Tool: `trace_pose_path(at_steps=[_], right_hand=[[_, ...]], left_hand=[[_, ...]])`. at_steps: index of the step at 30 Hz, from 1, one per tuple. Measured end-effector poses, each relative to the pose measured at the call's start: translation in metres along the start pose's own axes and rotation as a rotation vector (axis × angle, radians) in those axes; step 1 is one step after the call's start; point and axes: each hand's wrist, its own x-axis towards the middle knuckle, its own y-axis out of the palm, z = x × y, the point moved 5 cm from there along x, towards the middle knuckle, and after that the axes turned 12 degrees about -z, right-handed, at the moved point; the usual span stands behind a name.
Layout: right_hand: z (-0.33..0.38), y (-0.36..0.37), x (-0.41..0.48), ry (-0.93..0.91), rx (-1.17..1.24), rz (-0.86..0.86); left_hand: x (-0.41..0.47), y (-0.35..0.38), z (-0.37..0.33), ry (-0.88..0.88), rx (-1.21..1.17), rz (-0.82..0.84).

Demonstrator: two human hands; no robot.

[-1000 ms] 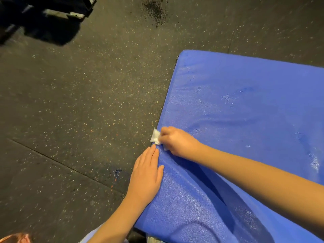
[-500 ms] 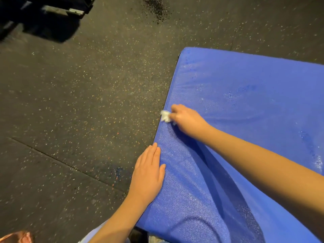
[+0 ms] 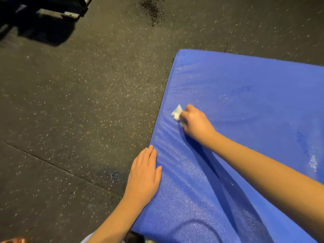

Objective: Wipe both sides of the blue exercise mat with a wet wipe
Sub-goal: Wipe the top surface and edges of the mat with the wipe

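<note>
My right hand [image 3: 194, 123] grips wet wipe [image 3: 177, 113], mostly hidden | my left hand [image 3: 143, 176] flat, fingers straight, on blue mat [image 3: 245, 102] edge | mat cut off at right

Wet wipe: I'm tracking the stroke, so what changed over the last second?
The right hand, gripping the wet wipe, slid it along the edge of the blue mat, away from the person and slightly inward. The left hand stayed flat on the mat's edge; the mat stayed put.
</note>
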Motion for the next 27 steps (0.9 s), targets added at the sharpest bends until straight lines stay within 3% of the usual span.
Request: trace_pose_path(at_steps=[2, 4, 7, 9, 14, 16, 18, 20, 24, 27], right_hand=[[0.019, 0.005, -0.028, -0.181, 0.079, 0.141], [0.003, 0.002, -0.027, -0.204, 0.048, 0.151], [-0.035, -0.012, -0.009, 0.075, 0.019, -0.1], [-0.033, -0.011, -0.017, 0.168, 0.028, -0.148], [-0.014, -0.006, -0.044, -0.18, 0.087, 0.059], [-0.037, -0.011, -0.02, -0.118, 0.024, -0.003], [-0.052, -0.015, 0.002, 0.076, -0.017, -0.113], [-0.039, -0.009, 0.004, 0.093, 0.034, -0.147], [0.004, 0.005, -0.011, -0.3, 0.112, 0.047], [-0.028, -0.003, 0.025, -0.125, 0.013, -0.03]], left_hand=[[0.006, -0.001, 0.001, 0.008, -0.014, -0.009], [0.014, -0.001, 0.0, 0.038, -0.016, -0.008], [0.02, 0.003, -0.003, 0.058, -0.001, 0.015], [0.02, 0.003, -0.006, 0.048, 0.0, 0.035], [0.041, -0.002, -0.001, -0.006, -0.112, 0.009], [0.057, -0.002, 0.0, 0.013, -0.11, -0.005], [0.07, 0.0, -0.002, 0.01, -0.125, 0.045], [0.077, 0.0, -0.005, -0.04, -0.156, 0.079], [0.085, 0.0, -0.008, -0.166, -0.271, 0.106], [0.107, 0.005, -0.001, -0.33, -0.432, 0.116]])
